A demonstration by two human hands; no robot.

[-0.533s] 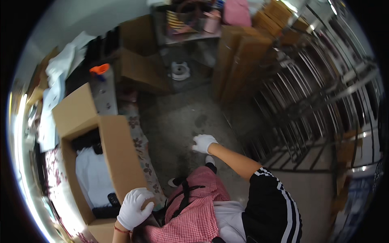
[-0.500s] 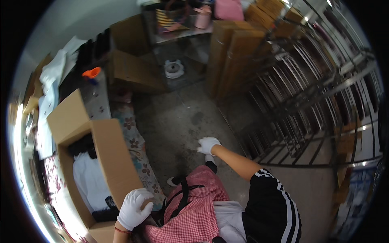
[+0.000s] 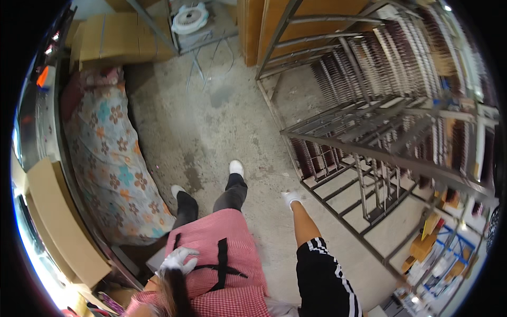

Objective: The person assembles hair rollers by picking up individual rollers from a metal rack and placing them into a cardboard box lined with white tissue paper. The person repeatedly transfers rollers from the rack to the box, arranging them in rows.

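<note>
My left hand [image 3: 178, 260], in a white glove, is in front of the red checked apron [image 3: 214, 240], beside its black straps [image 3: 222, 264]. Its fingers are loosely bent and apart, and no object shows in them. Long dark hair [image 3: 177, 290] hangs over part of its wrist. Out to the right over the concrete floor, near the foot of a metal rack [image 3: 343, 214], is my right hand [image 3: 290, 197], also gloved in white. It looks small and foreshortened, with fingers loosely apart and nothing visible in it.
A flower-patterned cloth [image 3: 119, 164] covers a long low shape at the left. An opened cardboard box [image 3: 68, 222] stands on the table edge beyond it. Flat cartons [image 3: 116, 39] and a white fan [image 3: 190, 19] are at the back. Metal racks with stacked trays [image 3: 391, 63] fill the right.
The view has swung down and to the right, so the box now sits at the left rim. My left hand has come away from the box to the apron; my right arm hangs farther right.
</note>
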